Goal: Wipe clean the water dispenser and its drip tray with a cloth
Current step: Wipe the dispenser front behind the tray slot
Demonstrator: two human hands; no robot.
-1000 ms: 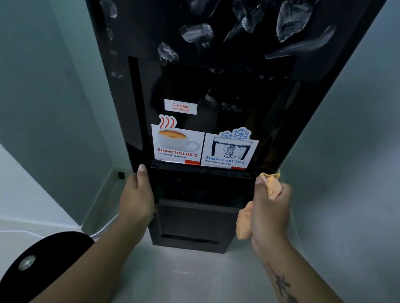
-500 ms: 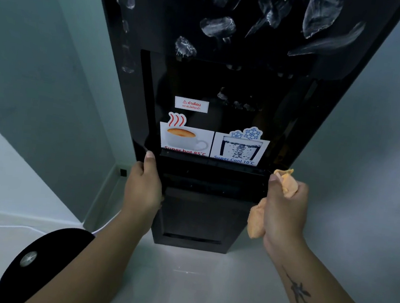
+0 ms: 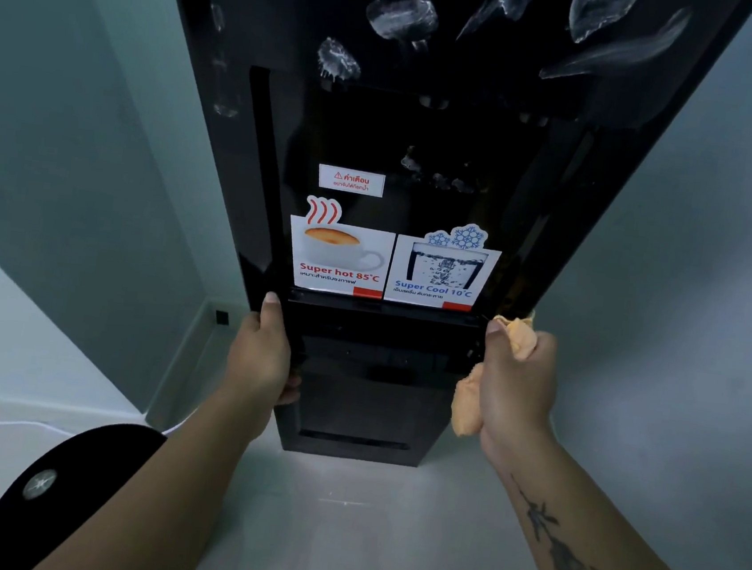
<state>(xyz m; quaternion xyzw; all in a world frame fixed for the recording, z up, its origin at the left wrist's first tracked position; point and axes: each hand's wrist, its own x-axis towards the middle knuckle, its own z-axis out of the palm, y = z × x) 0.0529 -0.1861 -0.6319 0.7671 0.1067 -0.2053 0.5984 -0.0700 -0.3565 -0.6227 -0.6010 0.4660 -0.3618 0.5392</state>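
Both arms reach out to the black water dispenser (image 3: 435, 59). The left hand (image 3: 260, 351) grips the left edge of the drip tray (image 3: 383, 327). The right hand (image 3: 517, 383) squeezes the orange cloth (image 3: 465, 410) at the right edge.

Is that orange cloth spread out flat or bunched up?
Bunched up: the orange cloth is wadded inside the right hand, with folds poking out above and below the grip.

- The left wall (image 3: 78, 137) is a dull teal-green and lies in shade.
- Lower down, it meets a paler, whitish surface (image 3: 12, 330) along a slanting line.
- A pale skirting board (image 3: 181, 357) runs into the corner, with a small black square (image 3: 221, 316) on it.
- The right wall (image 3: 691, 271) is light grey-blue.
- The floor (image 3: 341, 513) is pale and smooth with a faint sheen.
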